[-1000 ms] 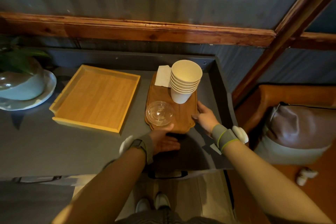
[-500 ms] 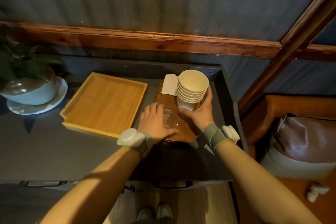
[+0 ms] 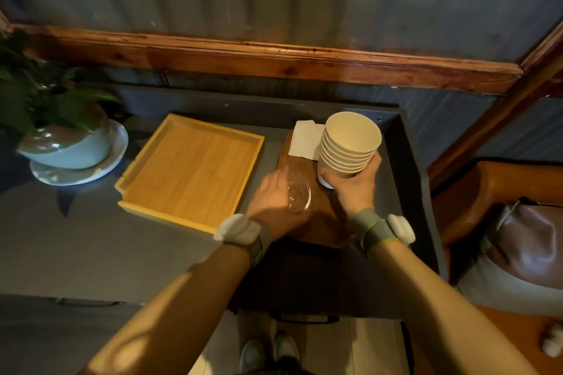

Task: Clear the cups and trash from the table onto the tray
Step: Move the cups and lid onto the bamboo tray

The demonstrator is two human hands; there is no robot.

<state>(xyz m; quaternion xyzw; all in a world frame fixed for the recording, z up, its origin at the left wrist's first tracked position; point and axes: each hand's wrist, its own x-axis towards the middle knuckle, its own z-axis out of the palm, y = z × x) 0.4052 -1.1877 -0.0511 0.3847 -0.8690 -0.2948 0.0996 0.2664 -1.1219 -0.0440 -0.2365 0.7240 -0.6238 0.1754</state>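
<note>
My right hand (image 3: 353, 189) wraps the stack of cream paper cups (image 3: 348, 146), lifted slightly over the dark wooden board (image 3: 323, 222). My left hand (image 3: 274, 204) clasps the clear glass cup (image 3: 298, 196) beside the light bamboo tray (image 3: 195, 173).

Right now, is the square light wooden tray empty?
Empty: the square light wooden tray shows only bare wood inside its rim.

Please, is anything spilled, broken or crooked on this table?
No spill or damage shows. The stack of paper cups leans a little in the right hand, and the left hand holds the clear glass cup tipped. The white napkin lies flat.
</note>
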